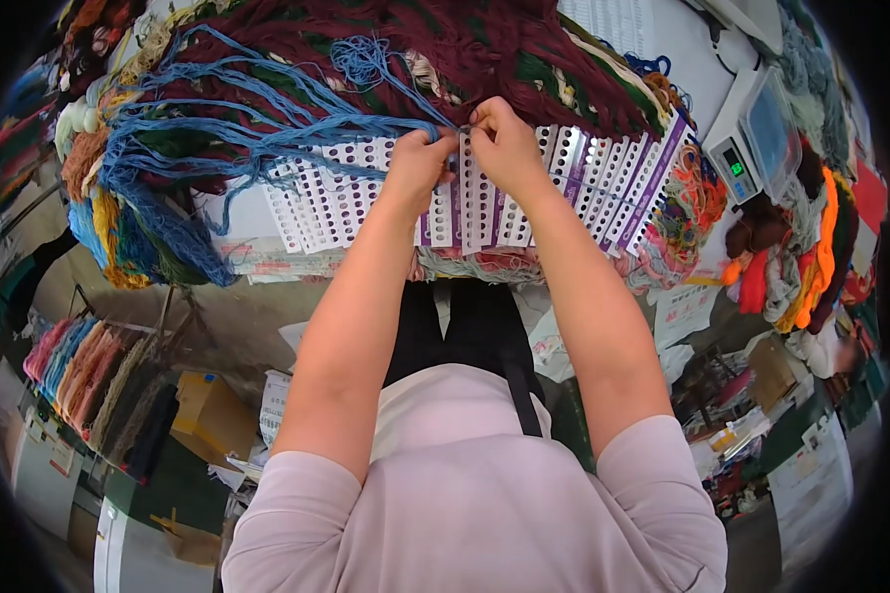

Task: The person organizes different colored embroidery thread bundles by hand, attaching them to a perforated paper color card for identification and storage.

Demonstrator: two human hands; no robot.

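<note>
My left hand (pixel 420 168) is closed around a bunch of blue yarn (pixel 307 128), whose strands fan out to the left over a dark maroon heap of yarn (pixel 564 59). Close beside it, my right hand (pixel 504 148) pinches blue yarn between thumb and fingertips; the exact end is too small to see clearly. Under both hands lies a row of white and purple cards (pixel 475 212) punched with round holes. A thin blue strand (pixel 593 188) crosses the cards to the right of my right hand.
A digital scale (pixel 737 163) with a green display stands at the right, holding a clear plastic box (pixel 776 128). Multicoloured yarn hangs over the table's left end and lies beside the scale. Below left are a rack of yarn skeins (pixel 94 381) and a cardboard box (pixel 213 420).
</note>
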